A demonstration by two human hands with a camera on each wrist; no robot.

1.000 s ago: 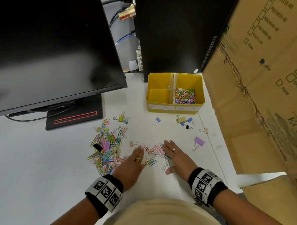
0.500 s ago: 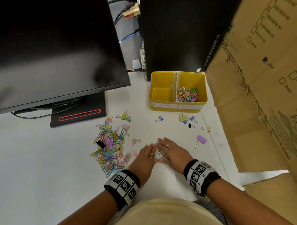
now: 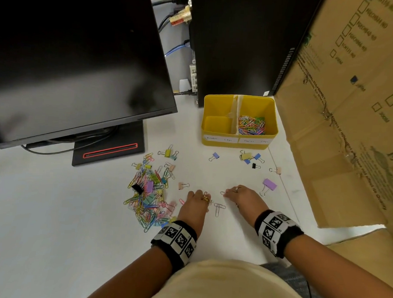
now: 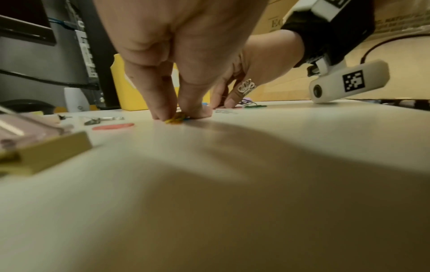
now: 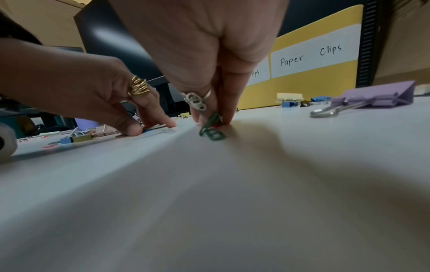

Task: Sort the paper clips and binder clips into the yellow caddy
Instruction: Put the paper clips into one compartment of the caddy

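Observation:
The yellow caddy stands at the back. Its left "Binder Clips" bin is bare and its right "Paper Clips" bin holds coloured paper clips. My left hand pinches a yellow paper clip against the white table. Just to its right, my right hand pinches a green paper clip, its fingertips on the table. Two silver paper clips lie between the hands. A mixed pile of clips lies left of my left hand.
A purple binder clip lies right of my right hand. Small binder clips are scattered in front of the caddy. A monitor stands at the left, a black tower behind the caddy, and a cardboard box walls the right.
Both hands lay flat and swept the loose paper clips together. They have now drawn slightly apart, fingers curled, each pinching clips. Two silver clips stay between them.

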